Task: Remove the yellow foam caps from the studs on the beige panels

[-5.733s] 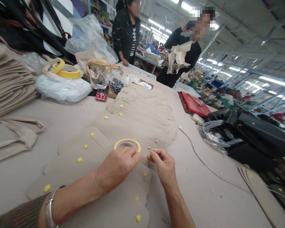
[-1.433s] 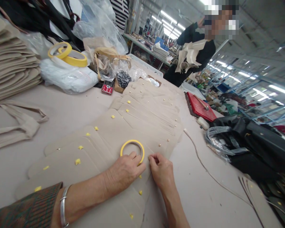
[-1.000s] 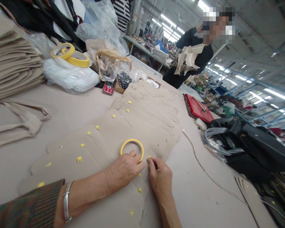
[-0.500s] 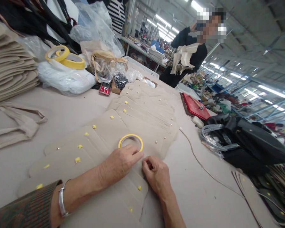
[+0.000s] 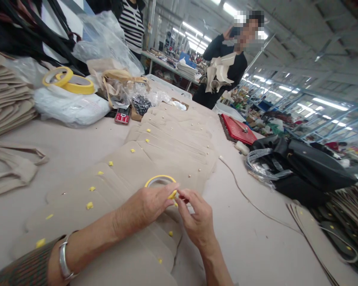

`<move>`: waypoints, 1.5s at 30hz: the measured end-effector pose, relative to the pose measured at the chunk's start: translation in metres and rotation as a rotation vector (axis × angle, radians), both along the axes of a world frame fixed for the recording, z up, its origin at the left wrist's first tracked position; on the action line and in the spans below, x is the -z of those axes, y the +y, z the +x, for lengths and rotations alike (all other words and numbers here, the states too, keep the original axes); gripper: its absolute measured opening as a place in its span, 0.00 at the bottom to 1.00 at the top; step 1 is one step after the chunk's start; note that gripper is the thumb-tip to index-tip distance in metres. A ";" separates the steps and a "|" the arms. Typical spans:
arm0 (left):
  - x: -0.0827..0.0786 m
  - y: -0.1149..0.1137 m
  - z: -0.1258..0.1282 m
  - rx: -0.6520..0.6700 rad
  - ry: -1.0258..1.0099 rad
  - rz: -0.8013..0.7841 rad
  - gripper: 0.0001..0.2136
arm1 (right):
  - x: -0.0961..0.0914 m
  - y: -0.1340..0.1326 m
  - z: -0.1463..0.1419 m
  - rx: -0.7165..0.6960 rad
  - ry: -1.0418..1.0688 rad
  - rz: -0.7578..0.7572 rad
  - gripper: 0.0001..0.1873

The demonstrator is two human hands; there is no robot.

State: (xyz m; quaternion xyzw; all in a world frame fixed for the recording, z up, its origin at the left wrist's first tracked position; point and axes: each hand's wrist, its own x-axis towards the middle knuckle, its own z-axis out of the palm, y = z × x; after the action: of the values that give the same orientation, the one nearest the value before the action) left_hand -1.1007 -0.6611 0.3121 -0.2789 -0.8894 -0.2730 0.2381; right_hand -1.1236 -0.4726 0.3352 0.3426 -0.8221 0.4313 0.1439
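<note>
My left hand (image 5: 146, 204) is closed on a small roll of yellow tape (image 5: 159, 181) that rests on the beige cut pieces (image 5: 167, 157). My right hand (image 5: 195, 216) sits just right of it, fingers pinched on the yellow tape end (image 5: 172, 195) between both hands. The beige pieces lie fanned in an overlapping row, each with a small yellow tape square (image 5: 90, 205) on the left and a metal stud (image 5: 189, 175) on the right.
Larger yellow tape rolls (image 5: 68, 82) lie on a white plastic bag at back left, beside a stack of beige pieces (image 5: 6, 103). A red phone (image 5: 122, 115), a red pad (image 5: 237, 133), a cord (image 5: 250, 200) and black bags (image 5: 310, 167) lie around. Two people stand beyond the table.
Both hands have lifted off the beige piece; a yellow tape end now shows between the fingertips. The view has shifted slightly to the right.
</note>
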 end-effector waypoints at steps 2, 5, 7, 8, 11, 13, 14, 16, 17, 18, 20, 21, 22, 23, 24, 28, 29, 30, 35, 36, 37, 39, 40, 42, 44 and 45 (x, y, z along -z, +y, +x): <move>-0.001 0.002 0.000 0.018 -0.012 0.004 0.15 | 0.000 -0.003 0.001 -0.007 0.043 0.048 0.10; -0.006 0.004 -0.001 0.057 0.005 0.003 0.12 | 0.002 -0.003 0.000 0.029 0.082 0.097 0.09; -0.013 0.005 -0.003 0.073 -0.005 -0.014 0.10 | 0.001 0.000 -0.001 0.064 0.134 0.117 0.08; -0.016 0.005 -0.005 0.073 -0.028 -0.028 0.09 | -0.001 0.001 -0.001 0.081 0.169 0.125 0.08; -0.029 0.009 -0.009 0.025 -0.103 -0.075 0.10 | -0.011 0.001 0.000 0.144 0.213 0.114 0.08; -0.036 0.013 -0.010 -0.027 -0.079 -0.095 0.10 | -0.017 -0.002 0.000 0.208 0.082 0.049 0.06; -0.038 0.015 -0.009 -0.047 -0.042 -0.096 0.11 | -0.019 -0.004 -0.001 0.244 -0.040 -0.008 0.06; -0.041 0.019 -0.006 -0.056 0.038 -0.076 0.11 | -0.017 -0.004 -0.005 0.319 -0.319 -0.159 0.07; -0.040 0.020 -0.005 -0.050 0.066 -0.063 0.11 | -0.014 -0.002 -0.008 0.350 -0.441 -0.229 0.08; -0.039 0.021 -0.004 -0.045 0.080 -0.060 0.10 | -0.009 0.002 -0.011 0.370 -0.539 -0.277 0.10; -0.033 0.020 -0.004 -0.066 0.078 -0.108 0.08 | 0.002 0.014 -0.018 0.371 -0.682 -0.299 0.14; -0.028 0.019 -0.006 -0.087 0.062 -0.160 0.07 | 0.008 0.020 -0.020 0.356 -0.742 -0.278 0.15; -0.023 0.017 -0.008 -0.108 0.035 -0.224 0.06 | 0.014 0.026 -0.022 0.342 -0.790 -0.249 0.17; -0.018 0.016 -0.011 -0.118 -0.005 -0.289 0.05 | 0.019 0.031 -0.023 0.332 -0.826 -0.218 0.19; -0.012 0.014 -0.014 -0.119 -0.051 -0.345 0.04 | 0.023 0.035 -0.023 0.329 -0.843 -0.191 0.20; 0.002 0.011 -0.021 -0.073 -0.209 -0.450 0.02 | 0.033 0.036 -0.024 0.363 -0.809 -0.088 0.20; 0.004 0.011 -0.021 -0.064 -0.219 -0.453 0.02 | 0.034 0.035 -0.025 0.374 -0.792 -0.055 0.20; 0.005 0.011 -0.021 -0.060 -0.219 -0.451 0.02 | 0.034 0.033 -0.026 0.384 -0.773 -0.018 0.19; 0.006 0.010 -0.021 -0.050 -0.183 -0.432 0.02 | 0.035 0.029 -0.031 0.404 -0.632 0.183 0.16; 0.007 0.009 -0.022 -0.046 -0.178 -0.434 0.02 | 0.035 0.029 -0.032 0.404 -0.602 0.217 0.15; 0.007 0.009 -0.024 -0.045 -0.171 -0.435 0.02 | 0.035 0.029 -0.033 0.402 -0.577 0.242 0.14; 0.008 0.008 -0.026 -0.044 -0.152 -0.436 0.03 | 0.035 0.029 -0.033 0.395 -0.546 0.264 0.13; 0.008 0.007 -0.027 -0.044 -0.140 -0.435 0.03 | 0.035 0.029 -0.033 0.398 -0.532 0.263 0.12; 0.009 0.006 -0.029 -0.048 -0.118 -0.438 0.02 | 0.036 0.031 -0.031 0.419 -0.504 0.234 0.14; 0.010 0.005 -0.031 -0.057 -0.094 -0.440 0.02 | 0.037 0.034 -0.027 0.429 -0.484 0.194 0.13; 0.010 0.005 -0.032 -0.066 -0.084 -0.439 0.02 | 0.038 0.035 -0.024 0.423 -0.468 0.182 0.13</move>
State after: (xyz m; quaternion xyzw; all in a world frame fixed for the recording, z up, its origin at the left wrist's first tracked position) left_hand -1.1322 -0.6562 0.3025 -0.2831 -0.9453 -0.0762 0.1434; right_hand -1.1480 -0.4380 0.2973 0.0674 -0.9210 0.3837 0.0060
